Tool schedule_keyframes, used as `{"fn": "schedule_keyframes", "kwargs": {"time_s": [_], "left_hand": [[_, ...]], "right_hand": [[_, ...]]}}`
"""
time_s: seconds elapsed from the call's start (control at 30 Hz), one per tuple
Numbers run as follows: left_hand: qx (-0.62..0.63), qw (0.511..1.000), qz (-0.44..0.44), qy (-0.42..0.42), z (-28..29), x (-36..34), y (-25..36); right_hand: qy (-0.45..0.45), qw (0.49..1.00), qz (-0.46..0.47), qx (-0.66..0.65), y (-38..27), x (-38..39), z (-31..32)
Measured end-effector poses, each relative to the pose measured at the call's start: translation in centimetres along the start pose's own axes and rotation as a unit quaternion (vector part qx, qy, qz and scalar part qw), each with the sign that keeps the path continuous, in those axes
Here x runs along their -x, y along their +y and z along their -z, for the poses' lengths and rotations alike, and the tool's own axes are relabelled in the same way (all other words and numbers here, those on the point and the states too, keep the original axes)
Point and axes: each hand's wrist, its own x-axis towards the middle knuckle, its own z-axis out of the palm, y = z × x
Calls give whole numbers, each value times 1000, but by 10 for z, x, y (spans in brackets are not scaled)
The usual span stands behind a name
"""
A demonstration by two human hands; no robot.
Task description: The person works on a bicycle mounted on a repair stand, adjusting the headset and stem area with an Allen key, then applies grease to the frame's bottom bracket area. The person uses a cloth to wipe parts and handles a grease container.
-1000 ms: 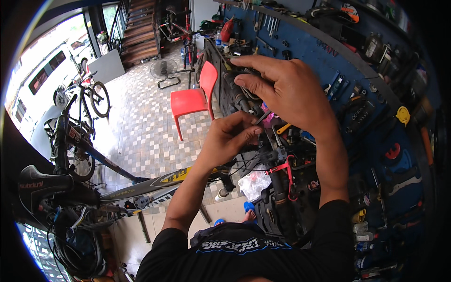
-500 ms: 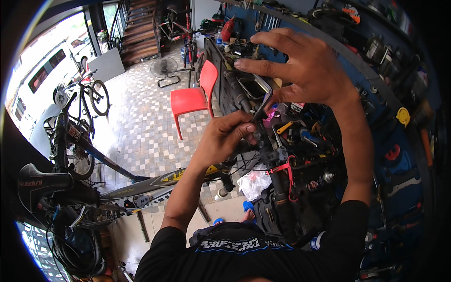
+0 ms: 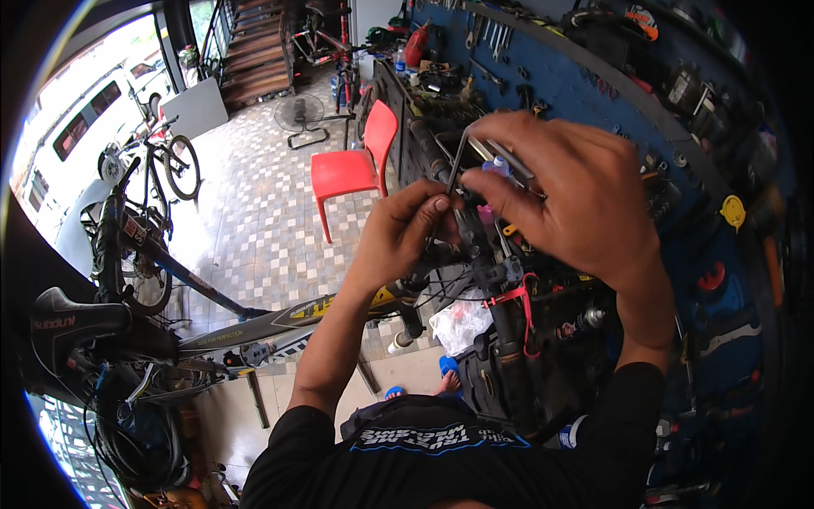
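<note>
My left hand (image 3: pixel 397 233) is pinched on a bent metal hex key (image 3: pixel 459 157), low on its shaft, beside the upper part of a dark handlebar (image 3: pixel 507 348) with cables and clamps. My right hand (image 3: pixel 572 204) curls over the top of the key, index fingertip on its bend and thumb near the shaft. A red bracket-like part (image 3: pixel 526 310) sits on the bar below my hands. Purple and pink small items (image 3: pixel 496 168) show partly behind my fingers.
A grey-yellow bicycle frame (image 3: pixel 254 335) crosses at lower left, more bicycles (image 3: pixel 182 170) behind it. A red chair (image 3: pixel 343 174) and a fan (image 3: pixel 298 114) stand beyond. A tool-covered workbench and blue pegboard (image 3: pixel 543 68) line the right. A white plastic bag (image 3: pixel 462 327) lies below the handlebar.
My right hand, spread half a second ago, has come lower and closed over the key, which now stands more upright. My left hand has shifted slightly up, still gripping it.
</note>
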Motion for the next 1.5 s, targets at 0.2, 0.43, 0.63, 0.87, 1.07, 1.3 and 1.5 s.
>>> {"fn": "schedule_keyframes", "kwargs": {"time_s": [0.2,0.43,0.63,0.87,1.07,1.3,1.5], "left_hand": [[15,999,43,-23,-3,-1,5],[10,999,27,-37,-12,0,4],[-18,999,25,-26,-18,5,6],[-6,1000,-4,-26,-9,6,-2],[1,1000,23,-18,-14,2,-7],[-14,999,-1,-51,-10,-1,-6],[-2,999,9,-31,-13,-4,-11]], "right_hand": [[16,989,57,-132,11,-14,14],[-58,967,40,-247,46,-6,-8],[-38,979,-169,-111,9,-25,-4],[-48,974,91,-204,61,-14,-12],[-75,978,125,-152,91,-10,-16],[-57,983,158,-68,94,-1,-7],[-173,983,54,0,74,-5,6]]}}
